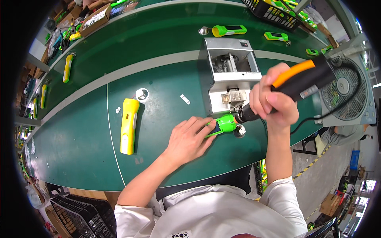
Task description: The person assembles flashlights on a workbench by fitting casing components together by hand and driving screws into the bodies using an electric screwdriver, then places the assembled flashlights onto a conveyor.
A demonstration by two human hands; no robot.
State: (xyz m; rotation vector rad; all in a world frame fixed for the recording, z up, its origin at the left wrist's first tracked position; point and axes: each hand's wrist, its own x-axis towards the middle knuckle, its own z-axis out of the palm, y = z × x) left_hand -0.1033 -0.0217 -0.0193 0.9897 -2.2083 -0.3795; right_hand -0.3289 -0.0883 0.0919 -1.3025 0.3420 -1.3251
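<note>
My left hand (191, 139) lies over a green flashlight housing (227, 123) with a dark panel, gripping it against the green bench. My right hand (274, 95) is wrapped round a black and orange electric screwdriver (303, 81), held tilted. Its nose meets the open end of the housing, where the bit itself is hidden. Just below that end sits a small round lamp head (239, 131). To the left lies a yellow flashlight body (128, 129), with a shiny reflector (142, 94) at its top end. A small white piece (185, 99) lies between them.
A grey metal screw feeder (211, 85) stands right behind the housing. The screwdriver's black cable (305, 126) loops past a grey fan (342, 86) at the right. Along the far green belt (158, 33) lie several flashlights. A black crate (274, 16) stands at the back.
</note>
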